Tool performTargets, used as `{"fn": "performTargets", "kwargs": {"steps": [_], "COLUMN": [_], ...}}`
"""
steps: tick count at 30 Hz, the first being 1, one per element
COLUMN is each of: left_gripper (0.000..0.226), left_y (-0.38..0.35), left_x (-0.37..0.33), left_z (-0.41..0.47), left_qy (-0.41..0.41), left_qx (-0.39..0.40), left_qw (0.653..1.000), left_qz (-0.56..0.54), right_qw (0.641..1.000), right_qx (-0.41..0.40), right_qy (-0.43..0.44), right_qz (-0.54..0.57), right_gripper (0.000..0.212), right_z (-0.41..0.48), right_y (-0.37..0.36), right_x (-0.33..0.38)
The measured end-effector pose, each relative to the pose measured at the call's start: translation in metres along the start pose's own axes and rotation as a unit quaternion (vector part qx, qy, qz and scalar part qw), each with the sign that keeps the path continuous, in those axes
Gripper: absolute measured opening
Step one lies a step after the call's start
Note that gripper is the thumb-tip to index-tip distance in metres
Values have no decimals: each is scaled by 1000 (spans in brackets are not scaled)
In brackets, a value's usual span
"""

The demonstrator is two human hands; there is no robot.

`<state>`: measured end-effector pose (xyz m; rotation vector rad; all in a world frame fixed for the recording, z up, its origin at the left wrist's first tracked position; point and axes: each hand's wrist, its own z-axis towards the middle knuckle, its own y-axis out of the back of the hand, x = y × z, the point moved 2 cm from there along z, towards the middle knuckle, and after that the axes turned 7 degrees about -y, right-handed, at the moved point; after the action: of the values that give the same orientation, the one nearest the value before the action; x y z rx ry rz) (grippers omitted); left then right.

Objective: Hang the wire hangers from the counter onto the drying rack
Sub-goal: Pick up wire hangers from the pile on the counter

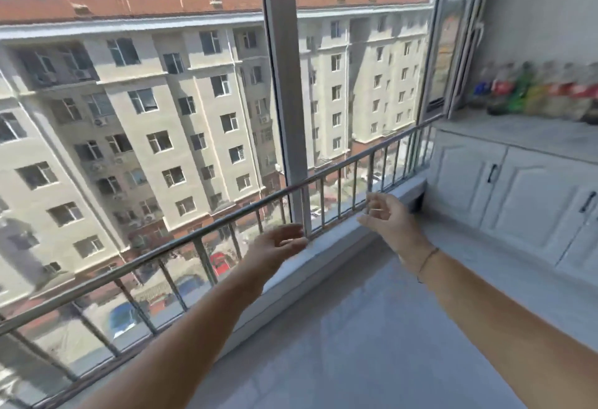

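Both my arms reach forward over the balcony floor toward the window. My left hand point(278, 243) is open with fingers apart, close to the window sill and the metal railing point(200, 230). My right hand point(385, 211) hangs loose with fingers slightly curled and nothing in it, just in front of the sill. The counter point(524, 137) is at the right, on top of white cabinets. No wire hangers show on the visible part of the counter. No drying rack is clearly visible; only a blurred edge runs along the top of the view.
Several coloured bottles point(534, 91) stand in a row at the back of the counter. White cabinet doors point(524, 195) with dark handles lie below it. A large window with a vertical frame post point(288, 85) faces an apartment building. The grey tiled floor point(372, 344) stretches ahead.
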<state>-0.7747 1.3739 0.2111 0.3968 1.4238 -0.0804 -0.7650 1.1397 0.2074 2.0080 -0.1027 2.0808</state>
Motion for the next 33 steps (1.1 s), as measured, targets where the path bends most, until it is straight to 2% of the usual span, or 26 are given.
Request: {"fn": "performTargets", "kwargs": {"steps": [12,20,26,33], "left_gripper": [44,44,43,32], "left_y": [-258,-395,-486,-583], "left_x": [-29,-40,-40,-53], "left_z": [169,265,352,477], "left_qy": [-24,-23,-20,-25], "left_qx": [107,183,223,278], "left_qw": [994,982,974,959], "left_qz": [-27,-27,-34,-41], "right_qw": [989,967,948,924], "right_qx": [-143,-243,-308,-371], "right_qy": [-33,-68,-80,-95], "right_qz": [-31,-19,-7,14], "right_gripper": [43,48,28,12], "right_z": [71,101,150,232], "right_y": [282,424,509,608], "right_x": [-58,-90,-111,-121]}}
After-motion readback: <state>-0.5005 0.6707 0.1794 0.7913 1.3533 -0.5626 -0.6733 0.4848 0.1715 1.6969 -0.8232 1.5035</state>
